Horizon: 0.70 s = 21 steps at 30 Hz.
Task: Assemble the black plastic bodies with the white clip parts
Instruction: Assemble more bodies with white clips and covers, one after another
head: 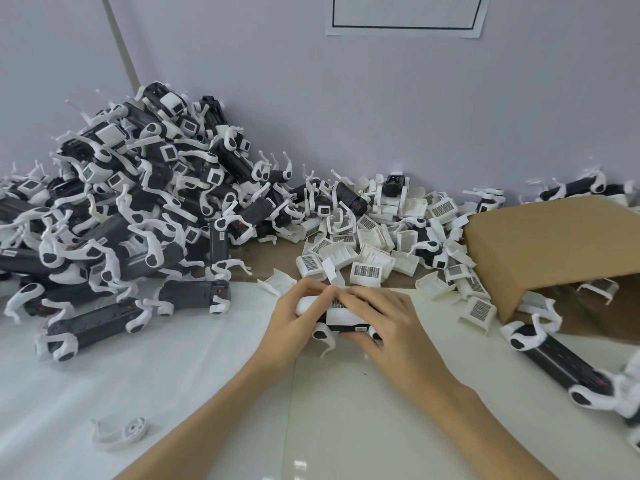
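Near the middle of the white tabletop (214, 375) the person's two bare hands meet over one black plastic body with white curved legs (346, 328); it lies lengthwise on the table, a white plastic clip part with a dark grid panel (341, 308) seated on top of it; the left hand (294, 317) curls its fingers over the left end of the clip, fingertips touching the grid panel; the right hand (381, 317) wraps over the right end, fingers bent across the top and thumb against the near side of the body; both hands grip the piece. Behind them lies a loose scatter of white clip parts (367, 268) on a brown board; to the left a tall heap of black bodies with white legs (138, 202) leans against the pale wall (346, 116); at the right a brown cardboard box tipped on its side (554, 244) has more white parts beneath its flap; another black body (557, 362) lies just in front of the box; a single white curved leg piece (121, 433) lies alone near the left forearm.
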Each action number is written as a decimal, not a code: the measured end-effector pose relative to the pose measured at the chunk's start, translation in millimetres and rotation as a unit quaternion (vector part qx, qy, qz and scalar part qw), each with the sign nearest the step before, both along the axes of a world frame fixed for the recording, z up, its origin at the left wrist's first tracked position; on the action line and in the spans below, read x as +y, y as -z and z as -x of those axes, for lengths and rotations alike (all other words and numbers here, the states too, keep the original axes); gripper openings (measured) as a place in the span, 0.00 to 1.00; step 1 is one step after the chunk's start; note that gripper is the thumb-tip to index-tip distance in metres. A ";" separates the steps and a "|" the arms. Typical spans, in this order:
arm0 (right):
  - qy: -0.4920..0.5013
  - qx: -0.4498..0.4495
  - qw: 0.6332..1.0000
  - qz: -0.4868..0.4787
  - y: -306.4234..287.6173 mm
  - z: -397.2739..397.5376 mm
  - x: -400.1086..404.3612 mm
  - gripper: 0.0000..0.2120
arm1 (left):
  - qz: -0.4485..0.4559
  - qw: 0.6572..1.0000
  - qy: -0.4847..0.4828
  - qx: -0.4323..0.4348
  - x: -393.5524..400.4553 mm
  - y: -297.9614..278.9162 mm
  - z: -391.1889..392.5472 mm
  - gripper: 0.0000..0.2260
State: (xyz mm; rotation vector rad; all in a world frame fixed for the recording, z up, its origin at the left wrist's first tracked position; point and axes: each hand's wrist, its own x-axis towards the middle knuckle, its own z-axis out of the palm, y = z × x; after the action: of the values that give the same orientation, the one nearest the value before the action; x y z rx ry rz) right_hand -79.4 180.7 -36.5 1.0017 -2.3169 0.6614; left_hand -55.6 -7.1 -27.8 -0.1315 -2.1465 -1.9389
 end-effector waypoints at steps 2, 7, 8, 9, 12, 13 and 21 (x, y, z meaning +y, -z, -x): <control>0.002 -0.007 1.000 -0.006 -1.4 -2.2 -1.3 0.29 | -0.002 1.000 -0.003 0.003 0.2 -1.1 -0.1 0.07; -0.050 -0.197 0.972 0.117 -8.4 -6.6 9.6 0.22 | 0.051 0.997 0.031 0.041 -1.3 -2.5 -4.3 0.04; -0.046 -0.201 0.970 0.132 -10.2 -5.2 12.0 0.20 | 0.069 0.995 0.054 0.053 -0.1 -3.9 -6.0 0.03; -0.038 -0.193 0.972 0.131 -11.1 -4.0 15.4 0.18 | 0.097 0.990 0.070 0.073 1.2 -5.5 -7.3 0.03; -0.061 -0.270 0.950 0.143 -11.9 1.8 25.3 0.13 | 0.214 0.961 0.084 0.156 0.9 -10.3 -5.9 0.05; -0.072 -0.306 0.936 0.158 -13.1 1.8 25.7 0.12 | 0.240 0.953 0.087 0.166 -1.2 -12.1 -4.6 0.07; 0.047 0.038 0.997 0.053 1.1 4.7 19.2 0.20 | 0.267 0.950 0.034 0.158 -17.9 6.1 -0.2 0.31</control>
State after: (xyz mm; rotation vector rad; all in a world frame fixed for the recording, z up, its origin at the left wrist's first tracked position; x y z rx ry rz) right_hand -84.1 199.8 -37.6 0.8488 -2.2225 0.6890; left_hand -55.3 -25.0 -33.9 -0.5762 -2.3935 -1.2096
